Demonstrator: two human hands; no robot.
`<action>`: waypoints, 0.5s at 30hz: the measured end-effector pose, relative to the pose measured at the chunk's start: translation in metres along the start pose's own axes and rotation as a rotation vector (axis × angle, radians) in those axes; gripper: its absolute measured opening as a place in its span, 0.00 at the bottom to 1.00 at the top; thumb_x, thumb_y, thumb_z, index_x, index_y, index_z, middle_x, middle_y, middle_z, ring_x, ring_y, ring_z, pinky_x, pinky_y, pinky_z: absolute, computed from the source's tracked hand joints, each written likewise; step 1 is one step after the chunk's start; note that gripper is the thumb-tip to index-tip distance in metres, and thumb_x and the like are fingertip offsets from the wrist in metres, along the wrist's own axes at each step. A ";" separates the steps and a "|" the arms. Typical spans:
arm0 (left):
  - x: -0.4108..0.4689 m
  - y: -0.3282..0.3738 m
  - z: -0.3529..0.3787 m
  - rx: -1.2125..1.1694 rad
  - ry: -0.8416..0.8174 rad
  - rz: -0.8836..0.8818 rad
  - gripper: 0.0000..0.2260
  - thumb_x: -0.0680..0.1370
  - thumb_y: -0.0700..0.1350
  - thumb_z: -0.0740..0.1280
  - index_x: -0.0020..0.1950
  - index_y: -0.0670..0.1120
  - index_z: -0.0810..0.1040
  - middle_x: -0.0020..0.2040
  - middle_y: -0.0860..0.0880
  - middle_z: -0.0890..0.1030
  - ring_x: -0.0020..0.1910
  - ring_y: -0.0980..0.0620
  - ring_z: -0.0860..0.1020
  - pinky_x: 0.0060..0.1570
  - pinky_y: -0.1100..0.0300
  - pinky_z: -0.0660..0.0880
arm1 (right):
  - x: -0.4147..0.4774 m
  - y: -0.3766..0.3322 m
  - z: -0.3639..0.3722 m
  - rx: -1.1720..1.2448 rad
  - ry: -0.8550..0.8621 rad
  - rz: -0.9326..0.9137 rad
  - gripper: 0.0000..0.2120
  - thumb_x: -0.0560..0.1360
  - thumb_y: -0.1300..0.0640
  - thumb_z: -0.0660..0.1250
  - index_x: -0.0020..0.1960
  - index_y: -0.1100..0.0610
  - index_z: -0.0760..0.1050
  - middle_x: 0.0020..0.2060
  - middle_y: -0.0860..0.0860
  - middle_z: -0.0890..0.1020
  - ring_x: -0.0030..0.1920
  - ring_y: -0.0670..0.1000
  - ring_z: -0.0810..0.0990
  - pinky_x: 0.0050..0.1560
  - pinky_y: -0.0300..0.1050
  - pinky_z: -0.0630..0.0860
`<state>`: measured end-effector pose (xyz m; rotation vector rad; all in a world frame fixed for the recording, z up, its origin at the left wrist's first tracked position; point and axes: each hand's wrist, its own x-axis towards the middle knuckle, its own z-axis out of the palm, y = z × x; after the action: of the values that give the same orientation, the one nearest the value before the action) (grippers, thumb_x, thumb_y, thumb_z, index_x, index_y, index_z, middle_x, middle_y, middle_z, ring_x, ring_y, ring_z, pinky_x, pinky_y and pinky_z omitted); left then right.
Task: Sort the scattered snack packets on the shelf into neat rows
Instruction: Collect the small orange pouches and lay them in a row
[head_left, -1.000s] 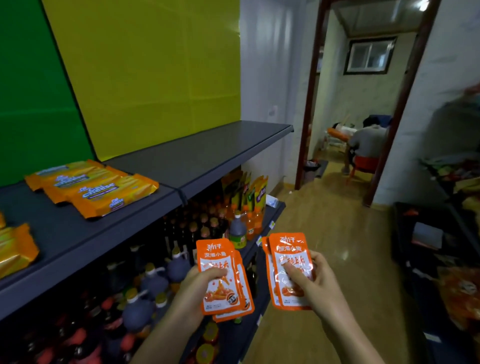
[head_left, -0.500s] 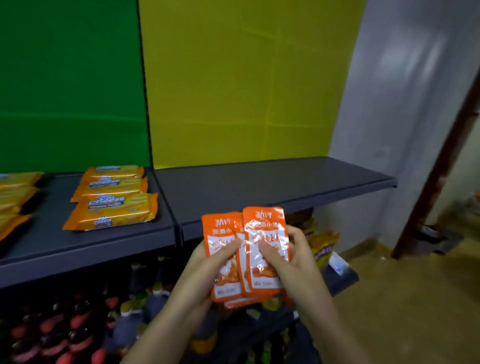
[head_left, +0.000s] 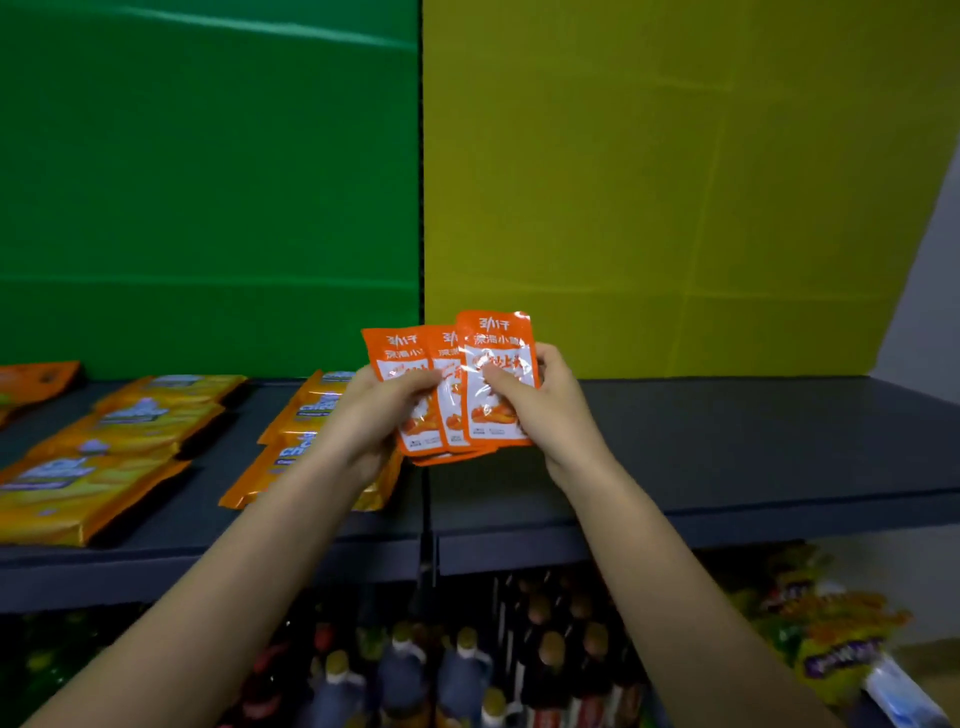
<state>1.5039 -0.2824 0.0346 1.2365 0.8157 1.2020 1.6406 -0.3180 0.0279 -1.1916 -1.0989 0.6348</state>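
Head view: I see both forearms reaching up from the bottom edge toward the shelf (head_left: 753, 441), a dark grey deck in two sections that meet at a seam (head_left: 427, 499).
Open room: the right section, under the yellow back panel (head_left: 675, 182), shows bare deck from the seam to its right end.
Edges: the front lip (head_left: 675, 535) runs across below my wrists; a grey wall (head_left: 930, 291) closes the far right.
Crowded side: the left section, under the green back panel (head_left: 208, 182), carries yellow packets (head_left: 104, 447) in rows. One more yellow stack (head_left: 306, 415) lies just beside the seam, partly behind my left hand (head_left: 387, 410).
Orange snack packets (head_left: 493, 384): a fan of at least three, upright and overlapping, held in the air over the seam. They have white lettering on top and a glossy window showing orange food.
Left hand: thumb laid across the leftmost packet's front, fingers curled behind it, pinching the fan.
Right hand (head_left: 545, 410): thumb on the rightmost packet's front, fingers wrapped round its right edge.
Below: bottles (head_left: 457, 670) stand on the lower level.
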 end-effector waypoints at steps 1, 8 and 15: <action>0.012 0.003 -0.005 0.015 0.016 0.013 0.05 0.75 0.36 0.65 0.45 0.45 0.78 0.39 0.47 0.83 0.29 0.55 0.82 0.37 0.58 0.80 | 0.014 0.001 0.003 0.015 0.001 -0.001 0.13 0.73 0.58 0.69 0.54 0.54 0.69 0.47 0.49 0.80 0.44 0.48 0.81 0.44 0.42 0.79; 0.073 0.015 -0.051 0.046 0.113 -0.006 0.05 0.75 0.33 0.64 0.43 0.42 0.77 0.29 0.48 0.83 0.25 0.55 0.81 0.28 0.61 0.80 | 0.108 0.034 0.000 -0.119 0.006 0.053 0.05 0.78 0.61 0.59 0.48 0.55 0.73 0.48 0.55 0.80 0.47 0.52 0.79 0.52 0.47 0.76; 0.096 0.013 -0.068 0.091 0.149 -0.092 0.02 0.75 0.35 0.65 0.43 0.40 0.76 0.27 0.48 0.83 0.24 0.53 0.81 0.25 0.60 0.79 | 0.159 0.107 -0.003 -0.402 -0.065 0.279 0.12 0.76 0.61 0.62 0.56 0.64 0.77 0.57 0.61 0.80 0.54 0.57 0.79 0.58 0.48 0.74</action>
<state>1.4585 -0.1737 0.0472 1.1797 1.0363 1.2030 1.7197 -0.1497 -0.0204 -1.7017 -1.1591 0.6872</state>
